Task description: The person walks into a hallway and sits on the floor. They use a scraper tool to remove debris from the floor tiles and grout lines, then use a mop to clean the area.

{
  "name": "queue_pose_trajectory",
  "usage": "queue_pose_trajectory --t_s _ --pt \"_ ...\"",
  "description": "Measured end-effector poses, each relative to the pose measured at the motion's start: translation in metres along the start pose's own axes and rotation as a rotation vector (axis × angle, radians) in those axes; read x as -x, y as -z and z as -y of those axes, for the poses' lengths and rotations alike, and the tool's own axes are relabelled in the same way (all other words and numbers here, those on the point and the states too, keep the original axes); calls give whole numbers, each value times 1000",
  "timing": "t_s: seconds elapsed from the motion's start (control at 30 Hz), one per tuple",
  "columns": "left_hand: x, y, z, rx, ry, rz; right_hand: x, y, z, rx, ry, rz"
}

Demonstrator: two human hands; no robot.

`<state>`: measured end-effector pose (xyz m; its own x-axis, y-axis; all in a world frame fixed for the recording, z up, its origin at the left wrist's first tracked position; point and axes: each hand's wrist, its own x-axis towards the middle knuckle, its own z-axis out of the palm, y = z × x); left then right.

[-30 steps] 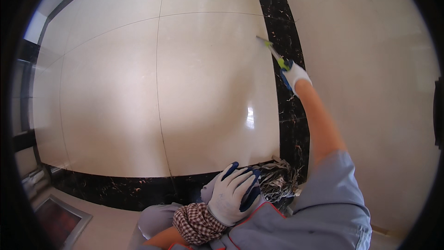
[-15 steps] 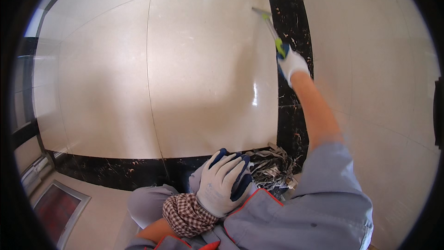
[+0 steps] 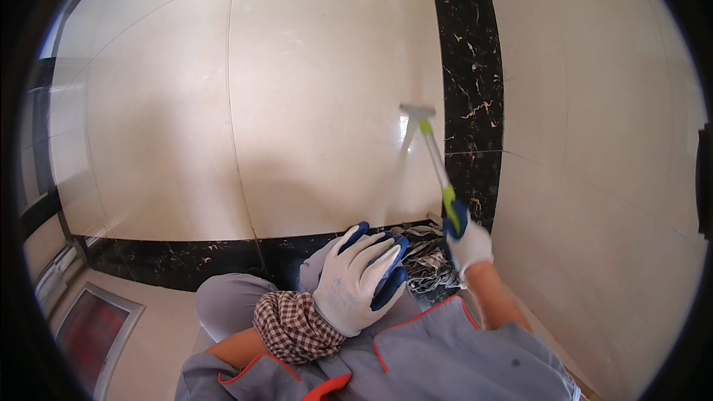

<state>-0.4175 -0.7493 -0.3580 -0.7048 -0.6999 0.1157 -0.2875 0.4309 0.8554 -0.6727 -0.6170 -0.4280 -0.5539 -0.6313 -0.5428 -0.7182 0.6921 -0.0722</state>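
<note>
— Scraper (image 3: 429, 156): where have we got it?
— Our right hand (image 3: 468, 241) clenches its handle, blade against the cream wall tile (image 3: 327, 89). Our left hand (image 3: 360, 282) rests loose on our knee (image 3: 230, 304).

The wall tiles (image 3: 319, 89) are glossy cream, crossed at one o'clock by a black marble strip (image 3: 471, 67) with gold and white veins; a like black band (image 3: 171, 260) runs along the base at eight o'clock. The scraper (image 3: 433, 154) has a lime-green handle and a pale grey head. Both the left hand (image 3: 359, 282) and right hand (image 3: 468, 241) wear white gloves with blue fingertips. A brown-and-white checked cuff (image 3: 293, 327) sits at six o'clock above grey clothing (image 3: 445, 356) piped in orange-red.
</note>
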Motion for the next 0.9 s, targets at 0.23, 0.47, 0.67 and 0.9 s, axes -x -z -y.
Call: queue_pose_trajectory --t_s 0.23,0.47,0.67,0.9 --pt "12 3 3 33 -33 -109 -154 112 97 -53 104 -43" --pt "21 8 10 117 -22 -155 -79 39 86 132 192 28" --pt "22 17 7 134 33 -105 59 -9 52 366 272 334" --pt "25 12 5 147 20 -114 22 10 109 362 329 394"
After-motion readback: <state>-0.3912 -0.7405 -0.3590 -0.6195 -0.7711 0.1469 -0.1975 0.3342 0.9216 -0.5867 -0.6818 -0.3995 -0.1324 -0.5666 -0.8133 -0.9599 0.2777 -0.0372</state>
